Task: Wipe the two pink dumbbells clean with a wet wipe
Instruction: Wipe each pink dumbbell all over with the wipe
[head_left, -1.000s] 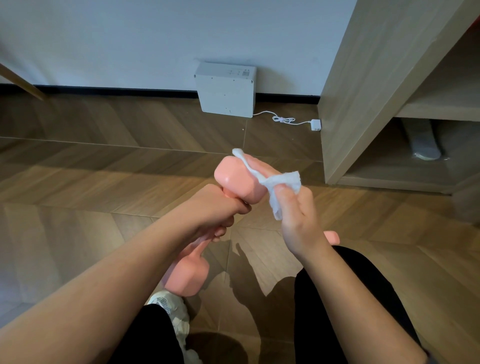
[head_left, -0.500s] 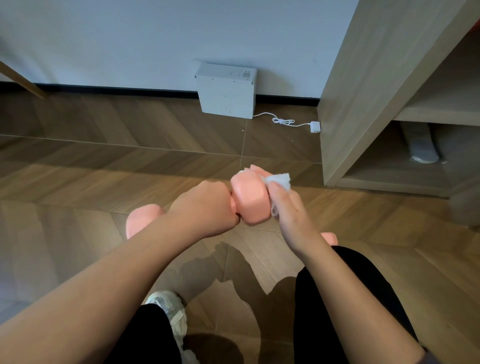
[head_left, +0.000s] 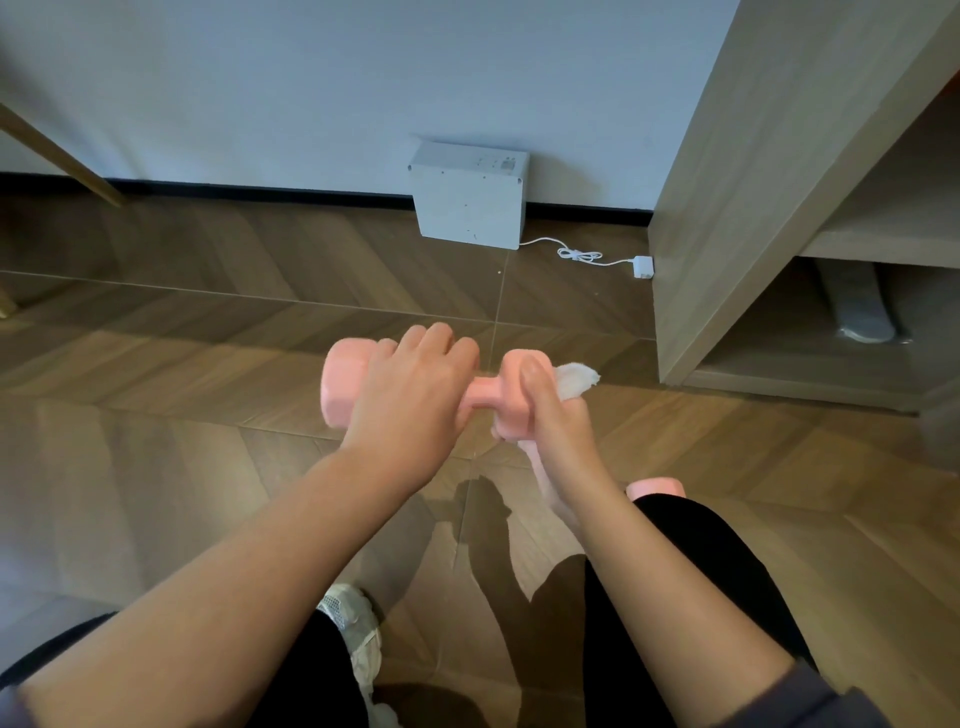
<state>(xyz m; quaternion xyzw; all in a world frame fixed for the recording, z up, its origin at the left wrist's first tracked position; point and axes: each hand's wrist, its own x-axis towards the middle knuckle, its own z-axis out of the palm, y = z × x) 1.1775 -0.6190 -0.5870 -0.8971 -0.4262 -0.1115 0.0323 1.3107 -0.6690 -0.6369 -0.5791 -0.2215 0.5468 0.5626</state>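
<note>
The person holds one pink dumbbell (head_left: 340, 384) level in the air in front of them, above the wooden floor (head_left: 208, 467), with its bar running left to right across the view. The left hand (head_left: 410, 400) comes down on it from above, its fingers curled over the bar, so that it covers most of the grip and the inner part of the left-hand head. The right hand (head_left: 558, 421) is closed round the right-hand head. Its thumb lies across the near face of that head, and the other fingers wrap behind it and clutch a white wet wipe (head_left: 575, 378) against the far side. A bunched end of the wipe sticks out to the right of the head. How much of the head the wipe covers cannot be told, since the hand hides it. Only the pink end of the second dumbbell (head_left: 654, 488) shows, low and just beyond the person's right leg in black trousers (head_left: 701, 571). A pale shoe (head_left: 353, 623) shows between the forearms. Against the wall stands a white box (head_left: 470, 195), with a white cable (head_left: 582, 254) running to a small adapter (head_left: 643, 267) beside a wooden shelf unit (head_left: 727, 208). In the lower compartment of that unit lies a grey object (head_left: 857, 306).
</note>
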